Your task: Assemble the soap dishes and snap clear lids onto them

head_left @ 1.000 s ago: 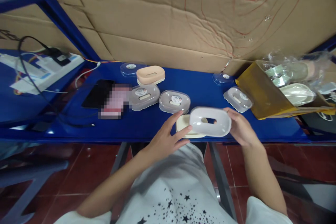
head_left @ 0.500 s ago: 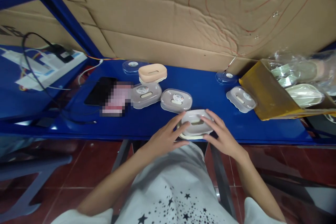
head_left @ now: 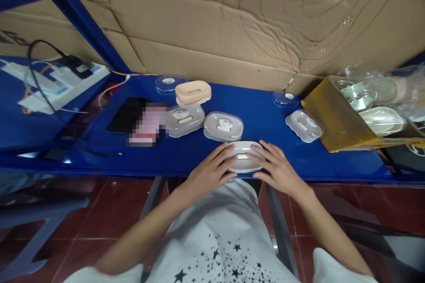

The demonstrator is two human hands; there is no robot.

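A light grey oval soap dish with a slot in its middle lies near the table's front edge. My left hand grips its left end, fingers spread along the rim and the fingertips over the tray. At the right end my right hand grips it the same way, with some fingers reaching over the inside. Just behind it are two grey soap dishes under clear lids, one to the left and one nearer. A peach soap dish without a lid stands farther back.
One more lidded grey dish lies right, beside a cardboard box holding bagged parts. Loose clear lids lie at the back left and back right. A black flat object, a blurred pink item and a power strip are left.
The grey tray of the soap dish has settled level, and the pale base rim that showed under it is now covered. Both hands have stayed at its ends, shifting slightly.
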